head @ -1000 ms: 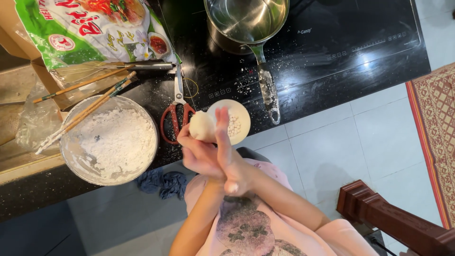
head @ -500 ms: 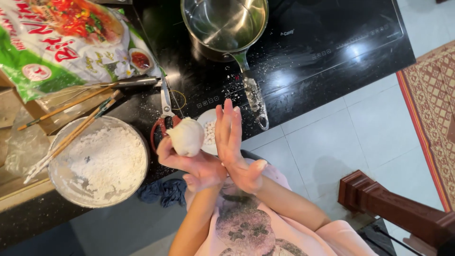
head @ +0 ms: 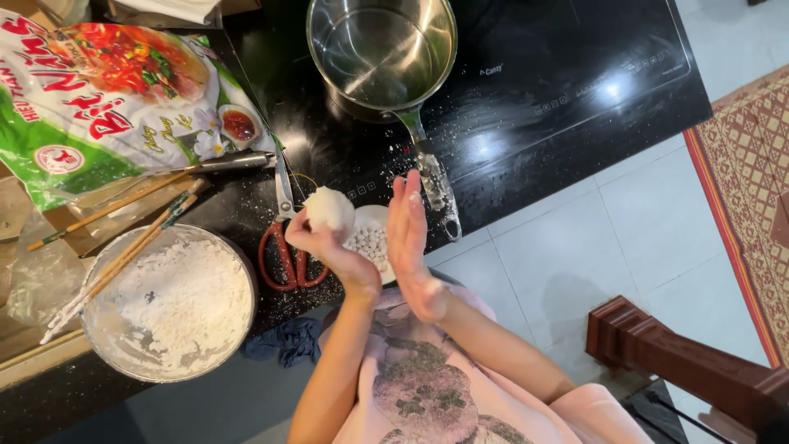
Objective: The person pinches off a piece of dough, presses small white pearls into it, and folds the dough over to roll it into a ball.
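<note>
My left hand cups a white ball of dough in its palm, just above the counter edge. Beside it my right hand stands flat and upright, fingers together, a small gap from the dough and touching nothing. Behind and between the hands sits a small white plate with several little white balls on it. Both hands are dusted with flour.
A metal bowl of white flour with chopsticks across it sits left. Red-handled scissors lie by the plate. A steel saucepan stands on the black cooktop. A printed flour bag lies far left; a wooden chair stands lower right.
The hands were pressed together around the dough; now they have parted, the left keeping the ball and the right drawn off to the side. The view has shifted slightly.
</note>
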